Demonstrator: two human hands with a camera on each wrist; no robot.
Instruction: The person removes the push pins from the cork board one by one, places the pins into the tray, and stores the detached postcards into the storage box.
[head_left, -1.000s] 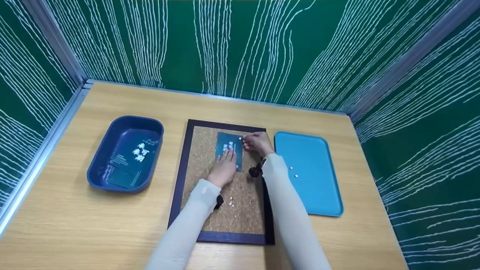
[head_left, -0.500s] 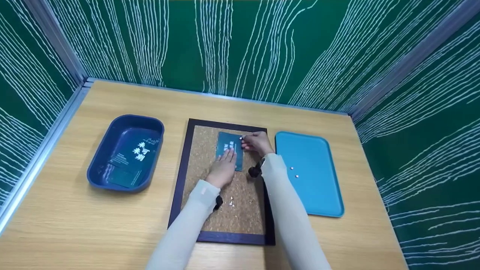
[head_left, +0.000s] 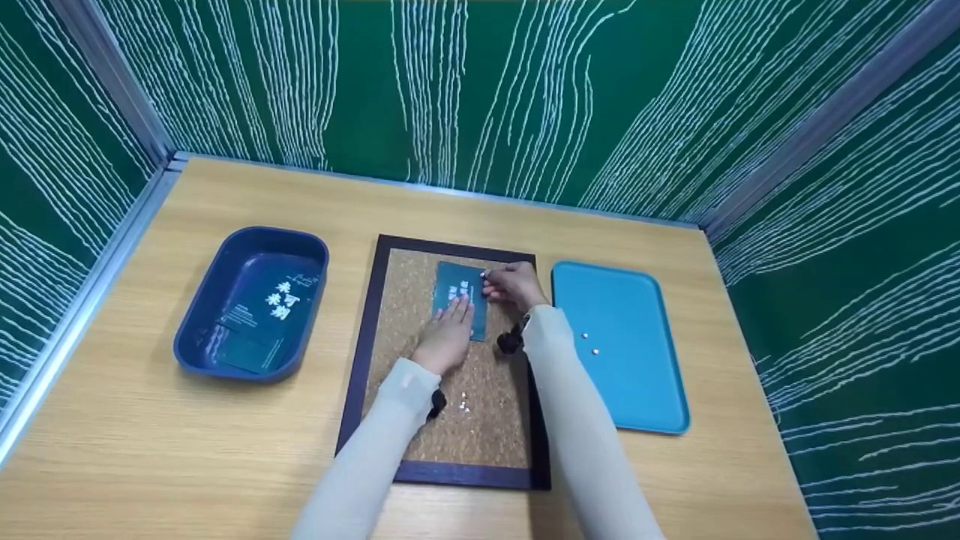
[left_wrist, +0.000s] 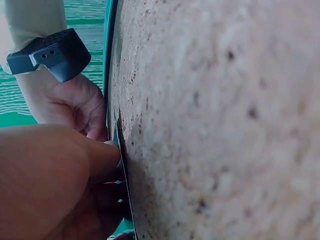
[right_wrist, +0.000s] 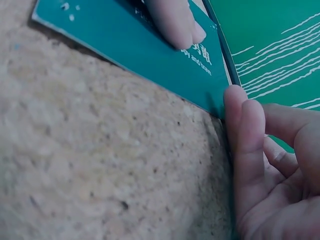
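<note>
A dark green printed card (head_left: 448, 276) lies on the upper part of a dark-framed cork board (head_left: 487, 442). Straight fingers of my left hand (head_left: 444, 339) press the card's middle down. My right hand (head_left: 516, 286) is at the card's far right corner, its thumb and finger pinching a tiny shiny pushpin (head_left: 484, 275). In the right wrist view the fingertips (right_wrist: 235, 102) meet the card's corner and hide the pin. A few small shiny bits show at the card's near corner (right_wrist: 69, 10). The left wrist view shows the left fingers against the card from the side.
Several small shiny pins (head_left: 463, 405) lie on the lower cork. A blue tray (head_left: 637, 390) with two small pale beads or pins (head_left: 595, 352) stands right of the board. At left, a navy bin (head_left: 196, 330) holds green cards (head_left: 262, 322).
Both hands stay nearly in place. The shiny pin at the card's far right corner is now more covered by the right fingers; the view has shifted slightly.
</note>
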